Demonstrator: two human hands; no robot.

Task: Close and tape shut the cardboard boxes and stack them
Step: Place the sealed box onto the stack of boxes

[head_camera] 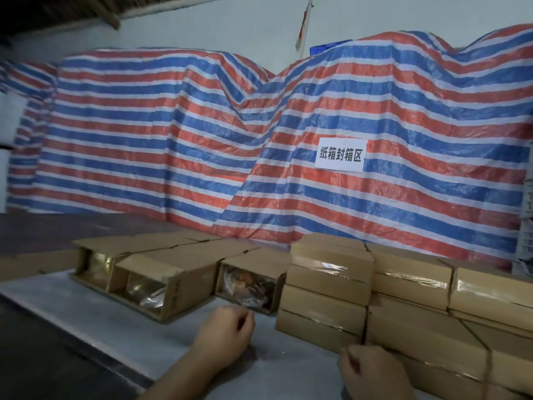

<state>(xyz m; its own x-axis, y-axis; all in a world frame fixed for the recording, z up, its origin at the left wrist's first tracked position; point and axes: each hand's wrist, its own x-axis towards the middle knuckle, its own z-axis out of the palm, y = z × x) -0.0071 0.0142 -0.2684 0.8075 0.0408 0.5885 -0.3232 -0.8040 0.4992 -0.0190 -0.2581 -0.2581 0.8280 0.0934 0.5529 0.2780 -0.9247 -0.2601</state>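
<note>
Nearest to me, my left hand [227, 327] hovers just short of the closest open box [253, 281], fingers curled loosely and pinching nothing I can make out. My right hand [372, 370] sits low at the near right, against the foot of the sealed stack [328, 287]; its fingers are curled too, though blur keeps me from telling whether anything thin is held, so its grip looks empty at best guess.

Three unsealed boxes lie on their sides in a row running left and away, mouths toward me, with shiny wrapped contents showing inside. I judge them light and fairly stiff, the corrugated walls firm but the loose flaps floppy, and the glossy filling likely to slide out if a box is tipped mouth down. Taking one by both long side walls, near the open end, should keep it square while the flaps fold in.

Right of them, taped boxes [412, 278] are piled several high, film glinting on their seams.

Everything rests on a pale grey counter [86, 298] with a darker edge nearer me. Beyond it hangs a striped tarpaulin [173, 140] bearing a white paper sign [340, 155], under a plain pale wall.
</note>
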